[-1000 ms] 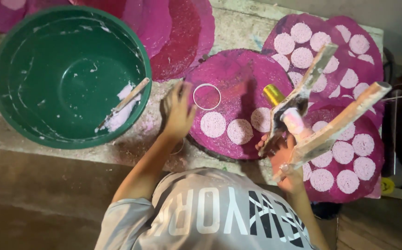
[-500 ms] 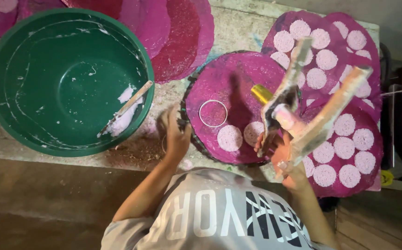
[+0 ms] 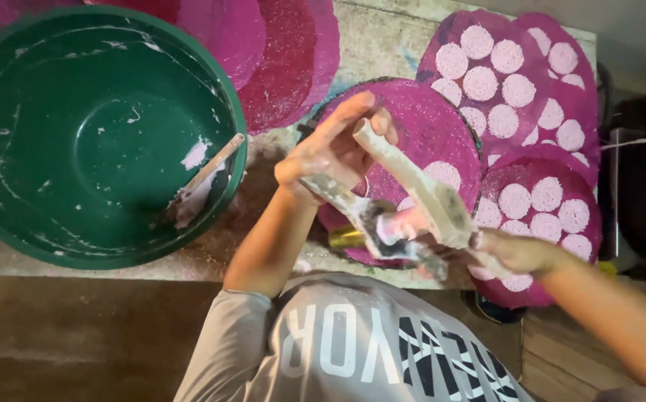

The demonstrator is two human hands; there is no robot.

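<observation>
I see a large green plastic basin [image 3: 77, 134] at far left, a paste-smeared wooden stick [image 3: 204, 179] leaning inside it. Right of it my left hand [image 3: 330, 152] pinches the upper ends of two paste-crusted wooden sticks [image 3: 412, 193], and my right hand [image 3: 516, 253] clamps their lower ends. Beneath them lies a round magenta mat [image 3: 427, 126]; further right, magenta mats [image 3: 516, 82] bear white paste discs.

A single head-worn camera looks almost straight down from close above the person's own chest and arms. The grey shirt [image 3: 360, 350] fills the bottom edge, the worktable [image 3: 382, 37] runs across the top, a green bowl [image 3: 10, 223] sits at left, and pink discs [image 3: 531, 97] reach the right edge.
</observation>
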